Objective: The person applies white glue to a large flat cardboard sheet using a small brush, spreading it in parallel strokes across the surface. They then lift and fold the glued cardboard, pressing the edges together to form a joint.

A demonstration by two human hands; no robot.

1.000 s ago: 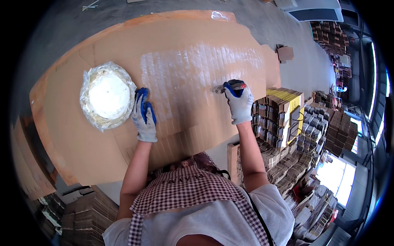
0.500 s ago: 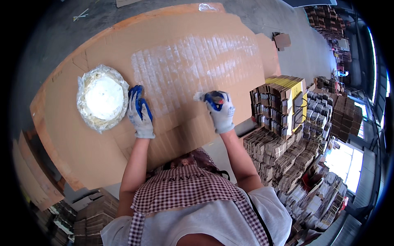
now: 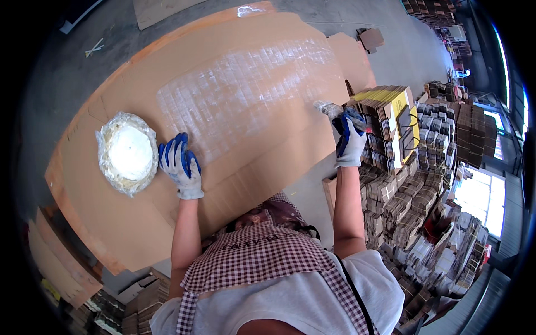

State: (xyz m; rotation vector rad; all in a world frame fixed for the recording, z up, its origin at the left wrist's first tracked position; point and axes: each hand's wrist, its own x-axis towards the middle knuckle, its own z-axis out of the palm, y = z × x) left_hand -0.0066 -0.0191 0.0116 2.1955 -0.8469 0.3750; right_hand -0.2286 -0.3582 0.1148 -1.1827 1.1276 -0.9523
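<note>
Near the right edge of the cardboard sheet [image 3: 234, 111] you are holding a brush [image 3: 334, 111] in your right hand [image 3: 350, 142], the gloved fingers wrapped tight around its handle and the pale, wet-looking bristles poking out toward the sheet's middle. Your left hand [image 3: 180, 165] is lying flat on the cardboard, fingers spread, pressing nothing between them, just beside a bowl of white paste [image 3: 127, 153] wrapped in crinkled plastic toward the left edge. A whitish glazed patch [image 3: 245, 92] is covering the sheet's centre. The brush is probably handling as a light, stiff tool with soft bristles, and its handle may be slippery where paste has run down, so the handle is the place to be gripping it. The sheet looks broad and light but floppy, likely to bend if lifted by one edge. Stacks of folded cardboard pieces [image 3: 391, 145] are piling up to your right. Your glove is hiding most of the brush handle, the near edge of the sheet is disappearing behind your head and checked apron [image 3: 262, 262], and what is carrying the sheet is impossible to make out
</note>
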